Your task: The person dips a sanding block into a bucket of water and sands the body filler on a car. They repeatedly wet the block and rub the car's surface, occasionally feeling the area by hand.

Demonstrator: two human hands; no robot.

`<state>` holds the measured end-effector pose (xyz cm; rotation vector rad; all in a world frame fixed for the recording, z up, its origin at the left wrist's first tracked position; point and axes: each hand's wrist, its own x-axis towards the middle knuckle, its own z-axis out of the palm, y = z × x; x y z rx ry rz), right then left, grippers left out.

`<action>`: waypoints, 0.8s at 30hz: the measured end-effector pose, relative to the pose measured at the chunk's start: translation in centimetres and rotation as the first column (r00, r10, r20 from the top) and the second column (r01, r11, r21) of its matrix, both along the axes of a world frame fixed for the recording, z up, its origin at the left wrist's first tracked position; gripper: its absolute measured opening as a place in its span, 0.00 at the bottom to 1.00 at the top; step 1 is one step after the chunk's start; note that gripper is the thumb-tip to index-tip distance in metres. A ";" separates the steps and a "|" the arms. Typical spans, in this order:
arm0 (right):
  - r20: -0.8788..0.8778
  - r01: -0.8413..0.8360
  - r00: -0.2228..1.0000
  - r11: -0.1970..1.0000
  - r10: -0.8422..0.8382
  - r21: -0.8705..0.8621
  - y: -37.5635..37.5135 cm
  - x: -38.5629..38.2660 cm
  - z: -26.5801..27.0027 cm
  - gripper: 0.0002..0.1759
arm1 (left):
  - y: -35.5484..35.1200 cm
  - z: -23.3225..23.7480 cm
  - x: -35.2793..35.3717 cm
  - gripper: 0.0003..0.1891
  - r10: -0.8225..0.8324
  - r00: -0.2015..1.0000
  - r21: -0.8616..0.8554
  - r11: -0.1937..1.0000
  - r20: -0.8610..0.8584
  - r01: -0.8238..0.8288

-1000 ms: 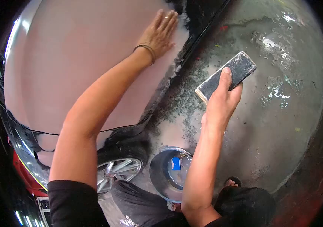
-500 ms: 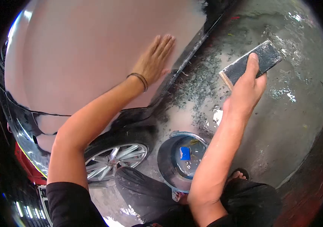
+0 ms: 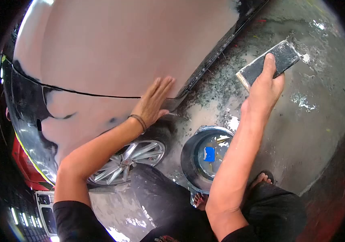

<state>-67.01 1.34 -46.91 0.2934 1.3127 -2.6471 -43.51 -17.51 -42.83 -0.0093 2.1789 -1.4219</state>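
Note:
My left hand [image 3: 153,101] lies on the dull pinkish-grey car panel [image 3: 116,48], fingers stretched out and thumb apart. It rests near the panel's lower corner, by the dark seam above the wheel. Out over the wet floor, my right hand [image 3: 264,90] grips a sanding block [image 3: 275,62]. The block has a dark face and a pale, worn edge, and my thumb presses on the dark face. It is held clear of the car. A dark band circles my left wrist.
Between my legs and the car stands a bucket [image 3: 186,161] of water with a blue block [image 3: 209,154] in it. The silver-spoked wheel [image 3: 128,161] is below my left forearm. Wet grey floor [image 3: 301,141] with dark grit extends to the right.
My left hand has slid down the panel toward the seam near the wheel. The view has shifted a little. The right hand still holds the sanding block in nearly the same pose.

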 end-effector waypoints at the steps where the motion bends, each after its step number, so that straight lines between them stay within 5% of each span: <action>1: -0.002 -0.007 1.000 1.000 0.007 0.018 0.1 0.5 -0.1 0.29 | 0.2 0.2 1.5 0.58 0.008 1.000 0.012 1.000 0.012 -0.009; 8: -0.030 0.005 1.000 0.986 0.000 0.166 3.1 1.6 -0.2 0.29 | -0.5 1.4 1.7 0.55 0.014 0.997 0.092 0.996 0.072 -0.021; 14: -0.067 0.012 0.998 0.973 0.004 0.231 3.7 1.9 -2.2 0.28 | -2.7 4.0 -17.1 0.43 -0.137 0.989 -0.222 0.967 -0.047 0.124; 17: -0.007 -0.055 0.998 0.968 0.058 0.244 1.1 3.2 -3.7 0.28 | -2.7 11.9 -24.2 0.37 -0.236 0.970 -0.189 0.957 -0.066 0.220; 19: -0.010 -0.163 0.985 0.950 0.172 0.267 -2.1 4.9 -4.3 0.27 | -5.1 18.1 -24.2 0.36 -0.495 0.846 0.033 0.859 -0.199 0.511; 20: 0.151 -0.315 0.940 0.948 0.305 0.048 -3.0 6.1 -1.9 0.26 | -5.4 21.5 -22.9 0.37 -0.537 0.813 -0.036 0.838 -0.226 0.544; 21: 0.053 -0.272 0.962 0.943 0.267 0.191 -5.5 7.4 -2.6 0.24 | -5.2 24.9 -21.2 0.37 -0.580 0.774 -0.106 0.812 -0.253 0.574; 24: -0.122 -0.249 0.943 0.900 0.310 0.359 -11.5 12.0 -2.1 0.26 | -1.5 34.2 -16.3 0.38 -0.253 0.916 -0.064 0.967 -0.313 0.245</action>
